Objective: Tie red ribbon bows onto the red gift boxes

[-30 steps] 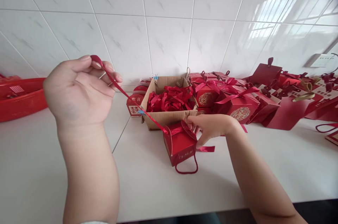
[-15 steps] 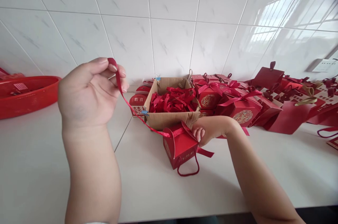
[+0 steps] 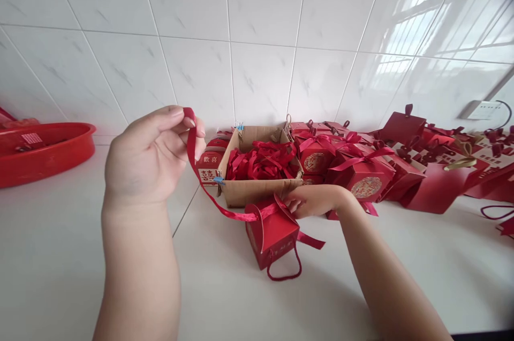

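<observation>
Pinched between the thumb and fingers of my left hand (image 3: 156, 148) is one end of a red ribbon (image 3: 211, 202). The ribbon sags down to the right and passes through the top of a small red gift box (image 3: 273, 236) on the table. Its other tail sticks out on the box's right side. A red cord handle (image 3: 284, 278) hangs from the box's front. My right hand (image 3: 311, 202) grips the box's top at the right back, fingers curled at the raised flap; some fingertips are hidden behind it.
Right behind the gift box stands an open cardboard box (image 3: 261, 191) full of red ribbons (image 3: 261, 160). Finished boxes with bows (image 3: 361, 175) and many other red boxes (image 3: 437, 186) crowd the right. A red basin (image 3: 48, 164) sits at far left, before a tiled wall (image 3: 193, 73).
My left hand has come a little to the right, nearer the gift box, and the ribbon hangs slacker. My right hand's fingers have moved further in behind the flap. The view has tilted up slightly.
</observation>
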The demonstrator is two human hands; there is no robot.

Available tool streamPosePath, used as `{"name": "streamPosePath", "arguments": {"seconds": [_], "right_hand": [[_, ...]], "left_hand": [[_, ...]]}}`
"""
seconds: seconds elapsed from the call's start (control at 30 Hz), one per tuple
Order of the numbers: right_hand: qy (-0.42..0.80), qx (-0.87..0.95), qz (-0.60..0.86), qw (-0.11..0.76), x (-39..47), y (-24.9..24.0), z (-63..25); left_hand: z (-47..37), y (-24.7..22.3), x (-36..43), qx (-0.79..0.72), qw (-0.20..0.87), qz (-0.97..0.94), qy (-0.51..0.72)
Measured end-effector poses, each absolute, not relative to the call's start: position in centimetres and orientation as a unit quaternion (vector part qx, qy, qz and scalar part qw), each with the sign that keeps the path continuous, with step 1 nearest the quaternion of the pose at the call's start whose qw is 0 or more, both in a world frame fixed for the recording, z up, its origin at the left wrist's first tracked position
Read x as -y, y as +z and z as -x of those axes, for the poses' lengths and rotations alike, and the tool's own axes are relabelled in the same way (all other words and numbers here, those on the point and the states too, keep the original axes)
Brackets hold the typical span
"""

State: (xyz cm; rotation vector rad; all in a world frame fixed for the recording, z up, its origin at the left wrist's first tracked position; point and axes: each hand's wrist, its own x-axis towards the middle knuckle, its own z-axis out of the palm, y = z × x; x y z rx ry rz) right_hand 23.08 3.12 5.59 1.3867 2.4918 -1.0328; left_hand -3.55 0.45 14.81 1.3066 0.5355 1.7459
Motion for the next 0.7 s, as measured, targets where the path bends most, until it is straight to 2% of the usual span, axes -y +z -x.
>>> {"name": "streamPosePath", "arguments": {"seconds": [0.17,0.47,0.63,0.7], "right_hand": [[-0.363,-0.827,-0.422,0.074,-4.2,4.6,-22.6],[-0.363,-0.830,-0.420,0.054,-3.8,4.9,-22.7],[-0.379,-0.819,-0.431,0.020,-2.4,7.1,-24.7],[-0.385,-0.812,-0.439,-0.019,-1.7,8.0,-25.3]], "left_hand": [[3.4,14.9,-0.1,-0.238,0.423,-0.516,0.706],[3.5,15.1,0.1,-0.262,0.419,-0.538,0.683],[3.4,14.9,-0.3,-0.239,0.409,-0.542,0.694],[3.4,14.8,-0.4,-0.224,0.409,-0.561,0.684]]}}
